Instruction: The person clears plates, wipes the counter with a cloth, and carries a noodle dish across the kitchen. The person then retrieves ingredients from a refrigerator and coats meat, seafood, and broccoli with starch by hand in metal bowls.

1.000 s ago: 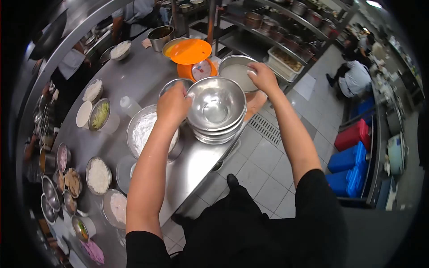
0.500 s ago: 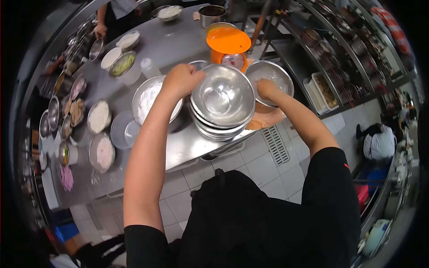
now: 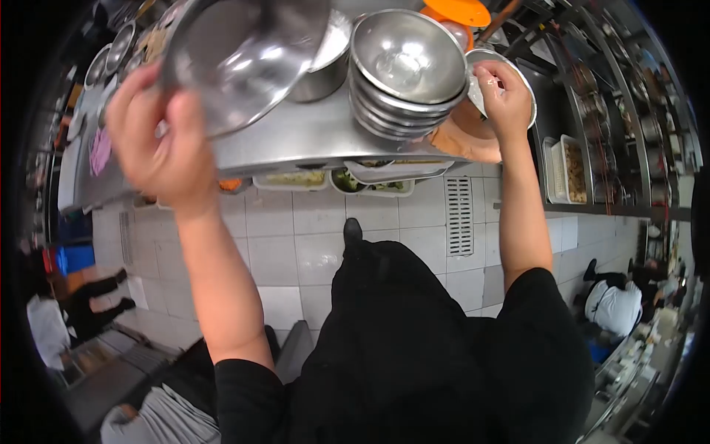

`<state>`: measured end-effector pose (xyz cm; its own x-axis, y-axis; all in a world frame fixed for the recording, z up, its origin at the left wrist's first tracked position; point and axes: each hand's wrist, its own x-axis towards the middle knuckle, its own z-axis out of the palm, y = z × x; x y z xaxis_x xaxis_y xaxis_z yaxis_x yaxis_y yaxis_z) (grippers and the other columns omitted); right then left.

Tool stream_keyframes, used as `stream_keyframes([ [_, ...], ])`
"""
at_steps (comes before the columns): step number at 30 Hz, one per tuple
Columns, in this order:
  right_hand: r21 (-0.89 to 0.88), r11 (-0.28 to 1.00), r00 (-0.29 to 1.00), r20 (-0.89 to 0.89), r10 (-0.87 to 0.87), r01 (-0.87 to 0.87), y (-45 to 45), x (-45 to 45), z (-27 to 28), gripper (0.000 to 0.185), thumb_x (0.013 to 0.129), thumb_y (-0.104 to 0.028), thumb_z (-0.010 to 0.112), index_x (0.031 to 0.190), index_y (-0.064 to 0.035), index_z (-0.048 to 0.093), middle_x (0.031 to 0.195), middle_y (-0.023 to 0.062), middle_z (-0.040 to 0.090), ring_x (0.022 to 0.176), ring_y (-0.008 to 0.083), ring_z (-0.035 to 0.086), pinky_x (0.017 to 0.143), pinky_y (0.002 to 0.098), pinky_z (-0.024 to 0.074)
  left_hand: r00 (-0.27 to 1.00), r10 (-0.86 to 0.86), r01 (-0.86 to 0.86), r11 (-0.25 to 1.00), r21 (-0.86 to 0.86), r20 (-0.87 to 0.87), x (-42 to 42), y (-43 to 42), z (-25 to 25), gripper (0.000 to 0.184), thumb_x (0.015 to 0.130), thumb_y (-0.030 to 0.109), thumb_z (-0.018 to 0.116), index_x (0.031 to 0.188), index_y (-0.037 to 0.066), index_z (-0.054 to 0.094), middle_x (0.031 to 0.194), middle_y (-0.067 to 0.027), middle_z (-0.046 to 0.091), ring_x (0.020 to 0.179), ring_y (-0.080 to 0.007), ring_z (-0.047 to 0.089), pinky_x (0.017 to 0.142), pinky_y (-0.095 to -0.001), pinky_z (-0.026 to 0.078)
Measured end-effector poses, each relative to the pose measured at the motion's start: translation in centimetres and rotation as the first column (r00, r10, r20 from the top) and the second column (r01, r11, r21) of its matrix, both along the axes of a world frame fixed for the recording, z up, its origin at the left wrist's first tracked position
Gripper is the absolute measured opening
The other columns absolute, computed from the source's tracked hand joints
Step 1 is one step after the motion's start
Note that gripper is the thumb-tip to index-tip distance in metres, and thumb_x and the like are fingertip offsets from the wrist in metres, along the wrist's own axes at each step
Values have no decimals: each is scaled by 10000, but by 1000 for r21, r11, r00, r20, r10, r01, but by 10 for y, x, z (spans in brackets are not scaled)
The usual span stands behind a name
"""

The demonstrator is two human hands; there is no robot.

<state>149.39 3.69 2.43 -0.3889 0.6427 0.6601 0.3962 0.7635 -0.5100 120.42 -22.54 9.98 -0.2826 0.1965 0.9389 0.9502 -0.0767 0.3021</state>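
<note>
My left hand (image 3: 163, 137), slightly blurred, grips the rim of a shiny metal bowl (image 3: 240, 63) and holds it tilted above the table at the upper left. My right hand (image 3: 506, 100) is curled, fingertips together, over a metal bowl (image 3: 531, 92) at the right. Its fingers look wet, and what they hold, if anything, I cannot make out. Between my hands stands a stack of metal bowls (image 3: 407, 63) near the table's front edge. Behind the lifted bowl, a metal pot (image 3: 318, 85) with white powder is partly hidden.
The steel table (image 3: 296, 137) has an orange container (image 3: 458, 11) at the back. Trays of vegetables (image 3: 296, 180) sit under its front edge. A metal shelf rack (image 3: 606, 111) stands at the right. Other people (image 3: 614, 307) are on both sides; a floor drain (image 3: 458, 214) lies ahead.
My left hand has moved left and now carries a metal bowl. My right hand has risen from inside the right bowl. The view has tilted down, showing more floor.
</note>
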Motion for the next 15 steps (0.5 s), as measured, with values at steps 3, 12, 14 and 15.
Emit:
stream_keyframes([
  [3,-95,951,953,-107,283,-293,-90,-38,-6,137,761,-129,642,862,-40,671,852,108,656,813,296,617,769,391,489,955,271,-275,961,22,118,7,-84,-64,141,809,-55,621,729,-8,515,1172,-124,611,895,-174,557,772,-292,462],
  [12,-572,635,627,249,738,-520,-257,-116,-295,160,804,-125,629,934,-39,664,973,119,664,929,325,617,837,405,486,446,783,-426,612,-667,434,80,-200,-399,191,881,181,651,776,39,577,1186,-104,615,924,-281,628,734,-380,497],
  [14,-763,635,642,429,636,-119,-229,-105,-430,232,827,-218,623,968,-36,654,1057,139,667,992,346,619,862,420,481,359,806,-374,586,-719,470,97,-192,-465,177,884,193,649,800,47,593,1185,-96,615,914,-292,634,736,-389,505],
  [15,-791,594,627,540,561,149,-202,-97,-484,275,848,-264,616,989,-31,651,1108,147,660,1007,351,620,867,419,482,342,835,-332,536,-776,430,105,-188,-499,161,886,197,644,822,56,603,1176,-85,617,903,-298,636,732,-400,511],
])
